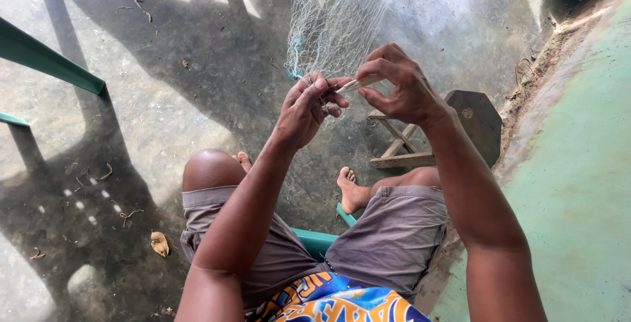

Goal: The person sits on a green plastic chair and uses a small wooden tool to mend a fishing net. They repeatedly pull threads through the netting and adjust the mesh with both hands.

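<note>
Centrally: pale fishing net point(335, 13), hanging from above, lower edge gathered at both hands. Left hand point(309, 108): fingers curled together, bunching mesh. Right hand point(401, 85): thumb and forefinger pinching slim pale netting needle point(358, 84), tip toward left hand. Below right: overturned wooden stool point(453, 135) on concrete floor point(164, 98). Beneath: green plastic chair point(319, 240).
</note>
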